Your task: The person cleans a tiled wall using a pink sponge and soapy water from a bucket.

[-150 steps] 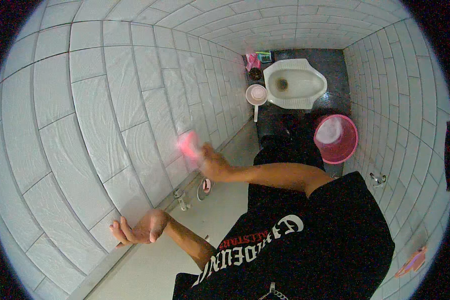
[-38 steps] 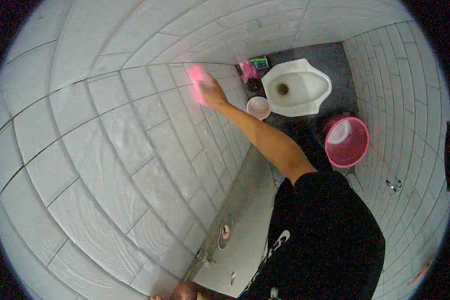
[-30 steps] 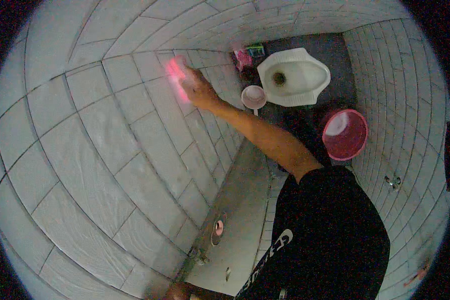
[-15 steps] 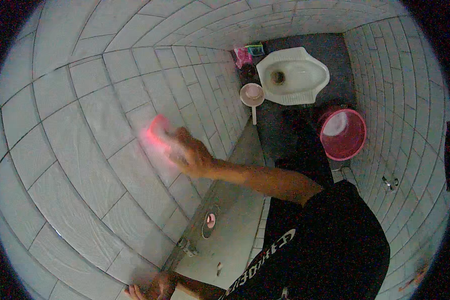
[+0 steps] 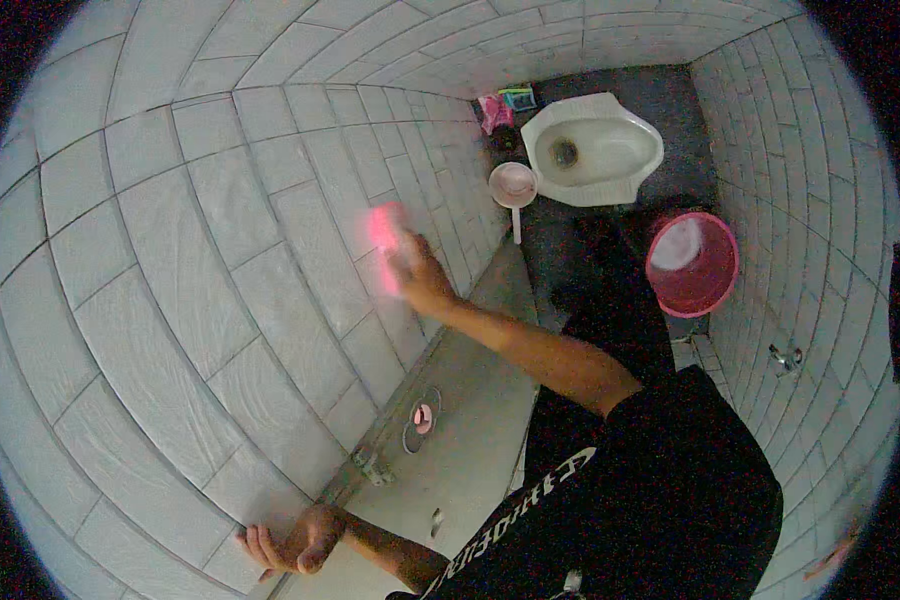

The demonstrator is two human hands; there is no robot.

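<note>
My right hand (image 5: pixel 423 277) grips a bright pink scrubber (image 5: pixel 383 230) against the white tiled wall (image 5: pixel 305 235) on the left. Motion blurs the scrubber, so whether it is a brush or a sponge cannot be made out. Whitish, soapy-looking streaks cover the tiles lower on that wall. Down at the lower left, my left hand (image 5: pixel 292 543) rests on the tiles with its fingers spread, holding nothing.
Between the wall and my body runs a long pale grey panel (image 5: pixel 480 430) with an oval metal fitting (image 5: pixel 423 419). A white squat toilet (image 5: pixel 625 150), a long-handled dipper (image 5: pixel 513 184) and colourful packets (image 5: pixel 495 114) are beyond. To the right stand a pink bucket (image 5: pixel 705 285) and a wall tap (image 5: pixel 786 358).
My right hand and the pink scrubber have moved right and slightly up along the tiles. My left hand has shifted slightly up. The whole view has turned a little.
</note>
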